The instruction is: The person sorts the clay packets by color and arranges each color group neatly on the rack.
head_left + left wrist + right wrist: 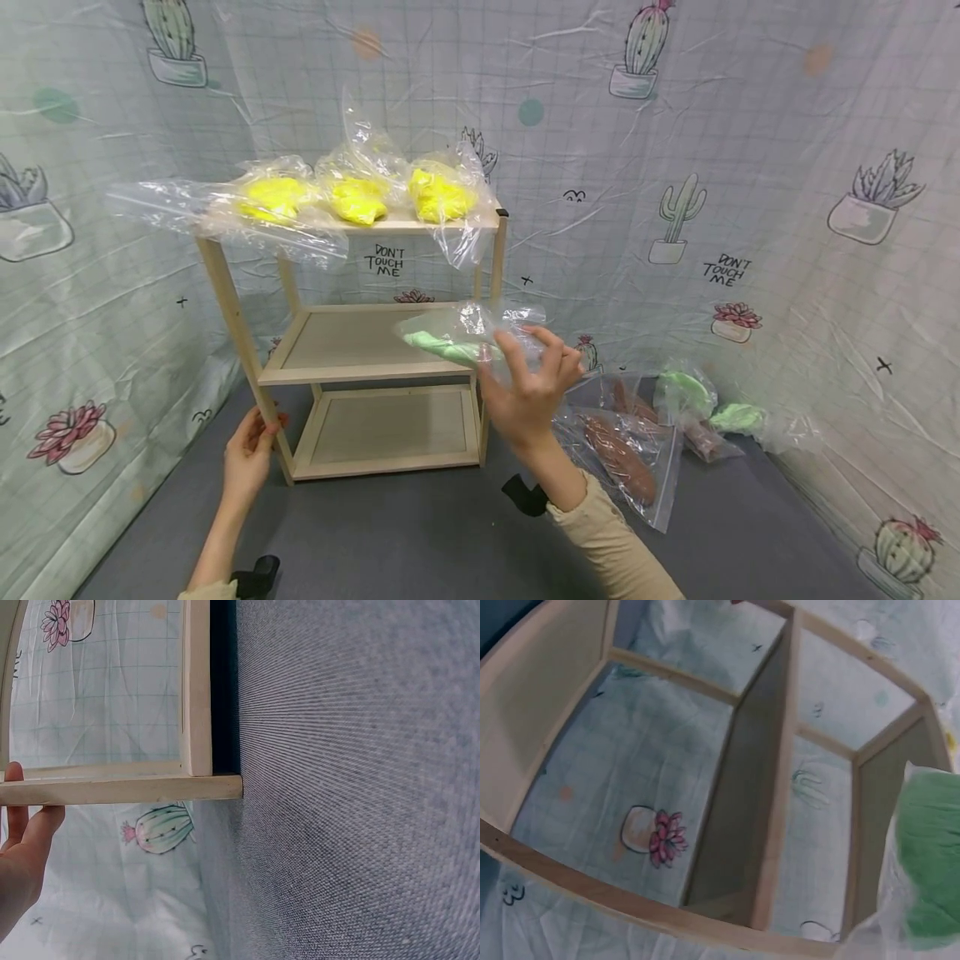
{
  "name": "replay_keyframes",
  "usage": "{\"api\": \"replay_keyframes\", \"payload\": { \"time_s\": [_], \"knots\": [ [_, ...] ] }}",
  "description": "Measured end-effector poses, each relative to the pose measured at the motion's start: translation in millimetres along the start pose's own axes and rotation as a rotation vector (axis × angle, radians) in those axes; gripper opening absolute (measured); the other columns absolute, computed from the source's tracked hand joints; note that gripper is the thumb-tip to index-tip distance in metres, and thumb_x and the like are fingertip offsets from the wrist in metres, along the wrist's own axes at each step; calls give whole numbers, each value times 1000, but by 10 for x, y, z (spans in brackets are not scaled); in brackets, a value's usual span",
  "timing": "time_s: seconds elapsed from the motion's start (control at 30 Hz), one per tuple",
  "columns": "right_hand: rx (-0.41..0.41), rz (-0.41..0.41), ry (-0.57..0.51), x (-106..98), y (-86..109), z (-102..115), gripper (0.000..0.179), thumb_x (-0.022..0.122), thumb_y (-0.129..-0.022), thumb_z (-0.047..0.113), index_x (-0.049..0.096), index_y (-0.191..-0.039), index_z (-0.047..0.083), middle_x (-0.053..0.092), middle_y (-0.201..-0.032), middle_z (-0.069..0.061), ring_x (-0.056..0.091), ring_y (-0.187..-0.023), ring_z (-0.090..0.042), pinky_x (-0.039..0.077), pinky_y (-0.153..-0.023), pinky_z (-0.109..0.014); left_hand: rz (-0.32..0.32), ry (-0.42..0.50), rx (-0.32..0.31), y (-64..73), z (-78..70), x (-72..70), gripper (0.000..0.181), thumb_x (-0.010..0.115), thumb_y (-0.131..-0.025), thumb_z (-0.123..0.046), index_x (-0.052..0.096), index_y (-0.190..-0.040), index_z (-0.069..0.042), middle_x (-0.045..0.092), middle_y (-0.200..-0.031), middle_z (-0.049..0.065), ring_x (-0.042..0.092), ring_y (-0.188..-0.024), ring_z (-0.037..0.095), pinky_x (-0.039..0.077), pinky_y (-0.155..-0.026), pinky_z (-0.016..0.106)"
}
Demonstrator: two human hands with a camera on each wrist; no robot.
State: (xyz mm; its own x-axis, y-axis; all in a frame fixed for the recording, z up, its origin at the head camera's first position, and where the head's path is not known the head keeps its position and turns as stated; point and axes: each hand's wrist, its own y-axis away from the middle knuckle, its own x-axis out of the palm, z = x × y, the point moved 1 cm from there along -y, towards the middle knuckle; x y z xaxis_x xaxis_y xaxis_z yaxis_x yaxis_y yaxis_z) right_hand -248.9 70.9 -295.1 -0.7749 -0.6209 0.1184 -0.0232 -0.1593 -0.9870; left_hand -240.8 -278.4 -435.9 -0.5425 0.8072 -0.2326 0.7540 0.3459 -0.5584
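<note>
My left hand (250,454) grips the left front post of a wooden shelf rack (236,312) low down; in the left wrist view, fingers and thumb (41,825) lie on both sides of the post. Held by the fingers of my right hand (528,396) is a clear plastic bag with a light green lump (442,346) inside. It hangs in front of the middle shelf (360,337), toward the right end. In the right wrist view the green-filled bag (934,855) shows at the right edge, but the hand is out of sight.
Bags with yellow lumps (358,200) lie on the top shelf, some plastic overhanging its edge. Right of the rack, bags with brown contents (622,458) and light green contents (686,392) lie on the dark grey table (420,533). A cactus-print curtain (585,142) surrounds it.
</note>
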Motion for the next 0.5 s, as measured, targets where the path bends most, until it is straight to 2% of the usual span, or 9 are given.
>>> {"api": "replay_keyframes", "payload": {
  "time_s": [0.1,0.23,0.4,0.5],
  "knots": [
    [-60,-58,52,142,53,35,15,62,-73,27,63,-84,16,51,-93,-17,30,-78,-29,18,-71,-44,-1,0,-4,3,2,5,31,46,-92,-7,49,-121,1,53,-89,-30,52,-85,-16,40,-68,3],
    [-152,-87,102,291,144,60,17,65,-67,19,63,-83,18,51,-93,-16,32,-80,-29,18,-69,-42,-4,13,-5,7,-5,8,31,46,-91,-6,49,-121,2,54,-88,-29,52,-85,-15,40,-71,2],
    [-273,-78,179,442,245,105,22,64,-66,10,63,-85,20,53,-94,-13,34,-81,-27,19,-68,-40,-3,12,-3,11,-19,6,31,46,-91,-6,49,-121,1,54,-88,-29,53,-84,-15,41,-68,4],
    [-336,-46,183,508,292,135,30,60,-60,3,63,-84,20,54,-94,-11,34,-79,-25,19,-69,-39,2,9,3,8,-15,3,31,46,-91,-6,49,-122,1,54,-89,-30,53,-83,-15,41,-67,4]
  ]
}}
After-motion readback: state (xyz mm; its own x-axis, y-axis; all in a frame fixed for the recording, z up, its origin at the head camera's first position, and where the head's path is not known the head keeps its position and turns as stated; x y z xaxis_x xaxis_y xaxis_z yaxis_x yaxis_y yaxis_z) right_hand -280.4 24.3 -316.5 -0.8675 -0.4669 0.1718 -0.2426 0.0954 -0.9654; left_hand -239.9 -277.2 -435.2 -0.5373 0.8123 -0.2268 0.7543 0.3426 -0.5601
